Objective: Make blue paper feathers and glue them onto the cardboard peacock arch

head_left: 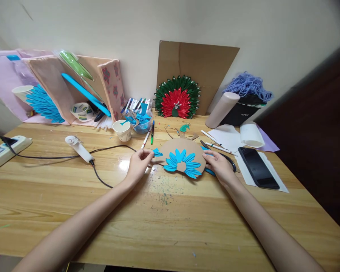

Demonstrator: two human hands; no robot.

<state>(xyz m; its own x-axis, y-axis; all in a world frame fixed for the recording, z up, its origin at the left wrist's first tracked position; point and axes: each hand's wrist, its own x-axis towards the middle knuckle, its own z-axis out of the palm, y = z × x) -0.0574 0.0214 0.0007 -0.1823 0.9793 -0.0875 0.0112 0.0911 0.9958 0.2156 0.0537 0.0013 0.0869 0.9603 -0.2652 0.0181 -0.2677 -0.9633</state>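
Rounded brown cardboard piece point(181, 166): being held well in from the wooden bench's point(164, 226) front edge.
Left hand point(140, 163): pinching a small pleated blue paper petal point(158, 152).
Right hand point(219, 165): pinching the cardboard's right edge.

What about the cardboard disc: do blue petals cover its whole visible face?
No, the blue petals fan out only over the lower part of the cardboard disc, leaving its upper part bare.
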